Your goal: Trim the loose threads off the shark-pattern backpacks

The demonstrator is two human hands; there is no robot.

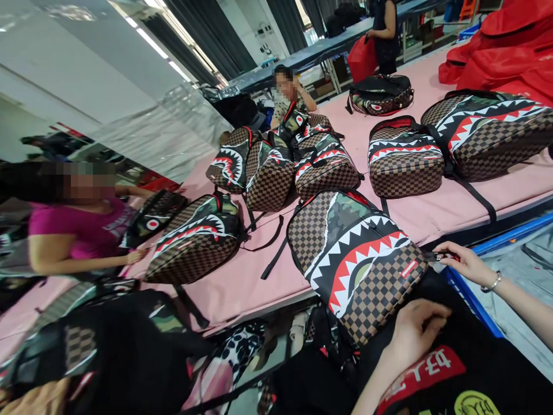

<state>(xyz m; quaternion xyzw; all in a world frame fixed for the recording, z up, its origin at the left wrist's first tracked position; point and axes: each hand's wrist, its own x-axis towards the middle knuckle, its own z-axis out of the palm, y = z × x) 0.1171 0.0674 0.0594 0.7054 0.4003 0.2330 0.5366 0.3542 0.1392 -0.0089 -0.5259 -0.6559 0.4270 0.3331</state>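
A checkered backpack (360,259) with a shark-mouth print leans over the table's near edge, tilted, right in front of me. My right hand (460,259), wearing a bracelet, is closed around small snips (446,255) with red and black handles. Their tip reaches the backpack's lower right corner. Below that corner is my left hand (419,328), its fingers curled and pressed together. Whether a thread or anything else sits in those fingers is too small to make out. Dark cloth lies behind and under this hand.
Several similar backpacks (406,158) stand across the pink-covered table (224,294). Red bags (510,57) are heaped at the far right. A blue crate edge (473,302) is beside me. A person in a magenta top (82,230) works at the left; other people are farther back.
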